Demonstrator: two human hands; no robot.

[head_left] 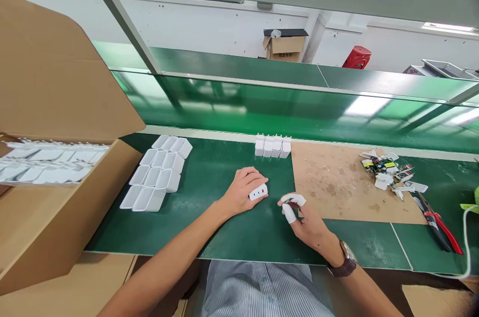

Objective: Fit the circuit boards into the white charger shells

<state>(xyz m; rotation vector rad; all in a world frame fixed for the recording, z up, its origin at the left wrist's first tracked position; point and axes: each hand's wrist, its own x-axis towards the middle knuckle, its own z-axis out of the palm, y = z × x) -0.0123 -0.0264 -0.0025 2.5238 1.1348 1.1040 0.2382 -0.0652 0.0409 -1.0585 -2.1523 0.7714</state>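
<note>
Plainly, the left hand (pixel 245 191) holds an adapter (pixel 258 192) (carton (pixel 287 46) marked "专用").

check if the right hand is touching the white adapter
Apart: the head view shows a strip of green tabletop between the right hand and the white adapter held in the left hand.

I can make out a pale blue-grey shirt (pixel 243 289) with fine dark vertical stripes and small buttons (pixel 271 299) down its front. On the right hand (pixel 309 224) I see white covers (pixel 298 199) over thumb and forefinger, plus a metal-cased watch (pixel 349 251) on a dark brown strap (pixel 342 270).
</note>
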